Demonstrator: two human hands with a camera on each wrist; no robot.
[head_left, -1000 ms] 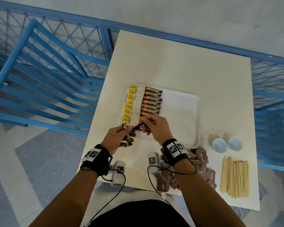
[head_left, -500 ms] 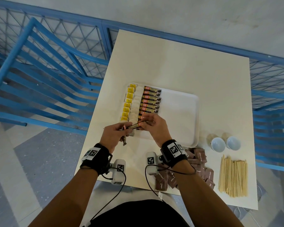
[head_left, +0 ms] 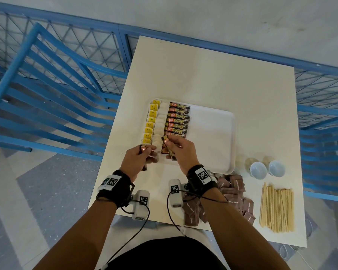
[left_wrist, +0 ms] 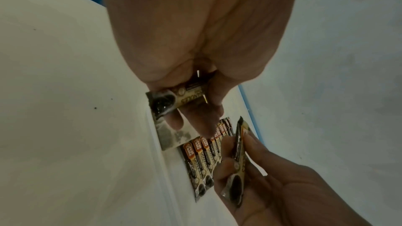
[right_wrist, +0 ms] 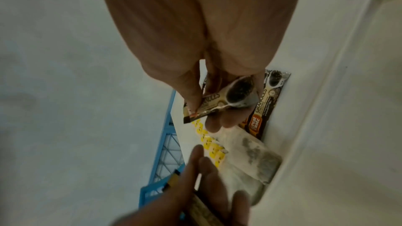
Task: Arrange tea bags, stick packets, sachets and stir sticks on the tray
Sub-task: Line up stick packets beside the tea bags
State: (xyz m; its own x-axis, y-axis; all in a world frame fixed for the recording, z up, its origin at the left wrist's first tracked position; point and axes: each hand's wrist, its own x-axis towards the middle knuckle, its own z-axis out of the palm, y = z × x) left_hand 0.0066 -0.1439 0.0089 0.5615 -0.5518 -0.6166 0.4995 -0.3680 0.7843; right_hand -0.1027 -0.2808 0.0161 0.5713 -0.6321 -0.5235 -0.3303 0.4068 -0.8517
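**Ana:** Brown-and-gold coffee stick packet (head_left: 166,148) in the right hand (head_left: 180,151), fingers (right_wrist: 214,123) pinched round it, held tilted just over the near-left corner of the white tray (head_left: 219,137). The left hand (head_left: 139,159) has its fingers curled round another stick packet (left_wrist: 178,97), beside the tray's near edge.

**Ben:** And what's already down?

**Ana:** A column of yellow-tagged tea bags (head_left: 151,121) along the tray's left side, then a row of stick packets (head_left: 178,119) just beside them, running away from the person. Brown sugar sachets (head_left: 230,193) and the wooden stir sticks (head_left: 276,207) lie on the bench, off the tray, with two small white cups (head_left: 266,168) near them.

**Ben:** What could go wrong from here?

**Ana:** My guess: the gap at the near end of the row is tight, right by the last tea bag and the rim. If the packet comes down at that tilt, it could land across the tea bags or nudge the row out of line (the packets look light and slippery).

**Ben:** Different from a second ago?

**Ana:** Then the two hands met over one packet at the tray's near edge. Now they've parted, each with its own, and the right hand has carried its packet nearer the row's end.
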